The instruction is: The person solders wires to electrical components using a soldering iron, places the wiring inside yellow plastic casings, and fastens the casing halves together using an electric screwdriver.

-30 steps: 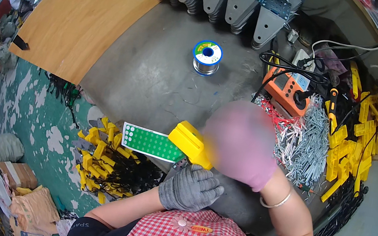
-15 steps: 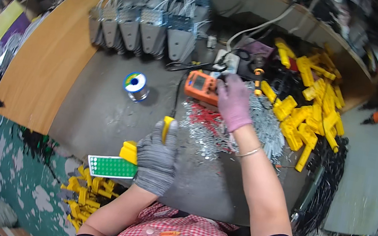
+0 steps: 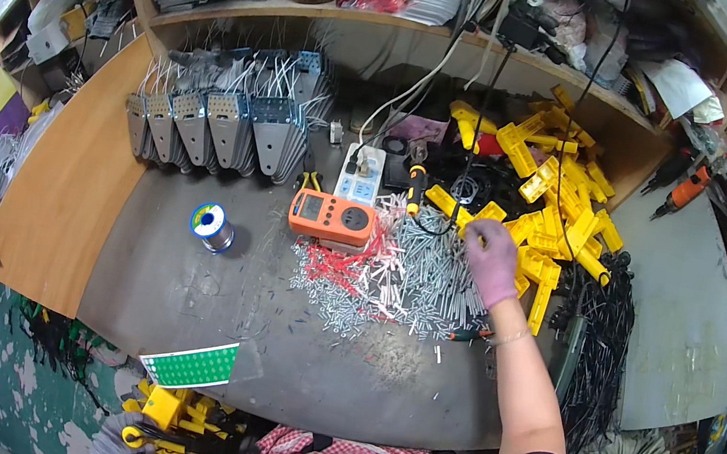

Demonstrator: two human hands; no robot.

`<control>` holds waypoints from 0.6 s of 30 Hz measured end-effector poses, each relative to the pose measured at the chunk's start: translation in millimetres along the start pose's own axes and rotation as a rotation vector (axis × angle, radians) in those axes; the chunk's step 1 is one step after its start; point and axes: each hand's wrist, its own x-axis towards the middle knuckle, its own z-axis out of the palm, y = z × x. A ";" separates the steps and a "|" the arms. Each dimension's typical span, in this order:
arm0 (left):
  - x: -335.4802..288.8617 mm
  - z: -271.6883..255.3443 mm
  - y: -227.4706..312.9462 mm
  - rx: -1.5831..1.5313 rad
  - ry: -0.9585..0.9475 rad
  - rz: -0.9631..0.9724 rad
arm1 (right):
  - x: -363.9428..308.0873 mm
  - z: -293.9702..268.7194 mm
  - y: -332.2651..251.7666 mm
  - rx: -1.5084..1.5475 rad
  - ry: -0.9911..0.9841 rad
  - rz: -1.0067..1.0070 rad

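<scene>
At the lower left, my left hand, in a grey knit glove, is partly cut by the dark rim. It is closed around a yellow plastic housing, just over a heap of similar parts below the bench edge. My right hand, in a pink glove, is at the near left side of a pile of yellow plastic housings. Its fingers are bent together, and what they hold is hidden. An orange plug-in meter lies left of that hand, beside a white power strip.
Small metal pins are heaped mid-bench. A solder spool stands at left, with a green sticker sheet at the front edge. Grey metal brackets line the back left. Black cables lie at right; a cord hangs above the pins.
My right hand has left the orange meter and moved right to the yellow pile. My left hand has carried the yellow housing off the bench toward the lower left. The view has shifted.
</scene>
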 end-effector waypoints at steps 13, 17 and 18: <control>-0.6 -22.2 -107.9 0.455 0.740 -0.228 | 91.9 62.8 54.7 -0.600 -0.214 0.206; 93.4 44.4 70.6 -0.375 0.716 -0.405 | 96.9 53.2 82.0 -0.379 -0.109 0.322; 104.2 46.2 68.2 -0.372 0.692 -0.358 | 93.6 51.8 86.3 -0.289 -0.015 0.279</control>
